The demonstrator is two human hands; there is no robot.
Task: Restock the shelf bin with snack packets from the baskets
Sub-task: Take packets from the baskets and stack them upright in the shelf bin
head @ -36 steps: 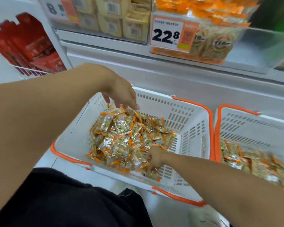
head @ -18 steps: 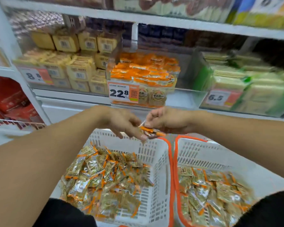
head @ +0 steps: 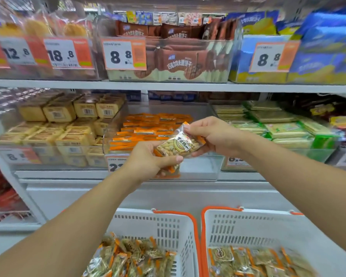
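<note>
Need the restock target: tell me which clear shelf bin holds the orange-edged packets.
The middle bin on the lower shelf, behind both hands; its neighbours hold yellow blocks and green packs.

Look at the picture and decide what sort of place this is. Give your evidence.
Very likely a shop's snack aisle: price tags front the shelf, clear bins hold packaged snacks, and shopping baskets of packets stand below.

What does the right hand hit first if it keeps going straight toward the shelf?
Likely the orange packets in the clear shelf bin, just beyond the right hand and its snack packet; depth is hard to judge.
</note>
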